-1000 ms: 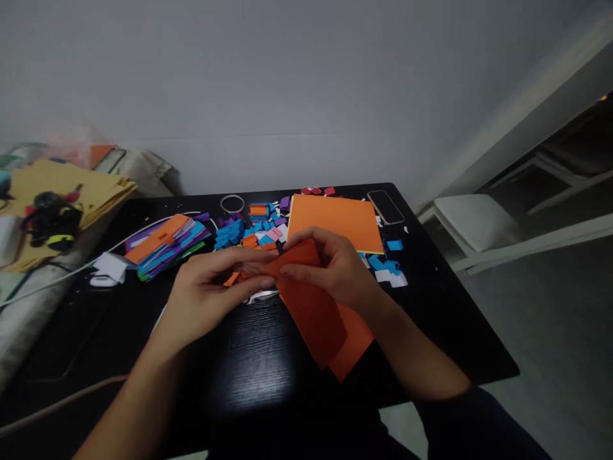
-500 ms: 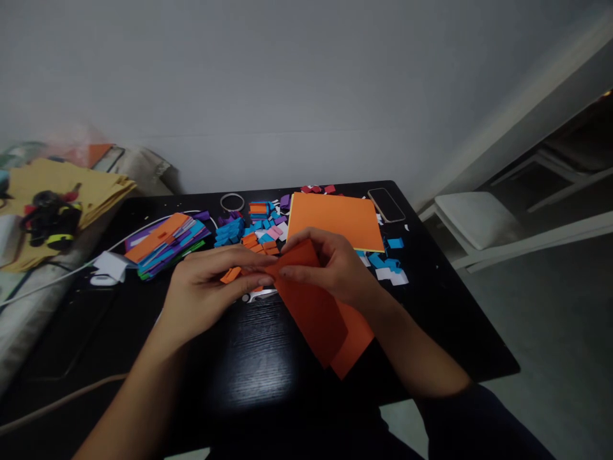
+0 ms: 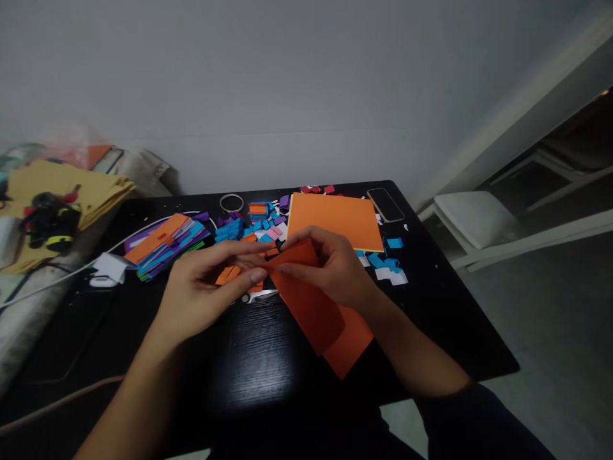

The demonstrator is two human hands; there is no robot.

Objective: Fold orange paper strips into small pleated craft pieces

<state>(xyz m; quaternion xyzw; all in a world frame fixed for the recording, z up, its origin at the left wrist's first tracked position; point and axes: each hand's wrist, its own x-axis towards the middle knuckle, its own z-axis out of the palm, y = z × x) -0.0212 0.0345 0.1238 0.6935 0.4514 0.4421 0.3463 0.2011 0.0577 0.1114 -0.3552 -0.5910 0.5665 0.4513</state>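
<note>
My right hand (image 3: 338, 265) pinches a folded orange sheet of paper (image 3: 311, 303) near its upper edge, thumb in front and fingers behind. The sheet hangs down at a slant toward me, its lower layers spread apart. My left hand (image 3: 204, 281) is at the sheet's upper left corner, thumb and fingers parted, with the fingertips close to the edge; whether they touch it I cannot tell. Below and behind the left fingers are small folded orange paper pieces (image 3: 228, 275) and scissors (image 3: 261, 296), partly covered.
On the black table (image 3: 258, 358) lie an orange paper stack (image 3: 335, 217), a phone (image 3: 385, 206), a roll of tape (image 3: 232, 203), blue folded pieces (image 3: 230, 231) and a pile of coloured strips (image 3: 167, 243). Yellow envelopes (image 3: 100, 191) are at the left, a white chair (image 3: 472, 217) at the right.
My left thumb and fingers have come apart from their pinch on the sheet's corner, and the left hand has shifted slightly left. The right hand keeps its hold.
</note>
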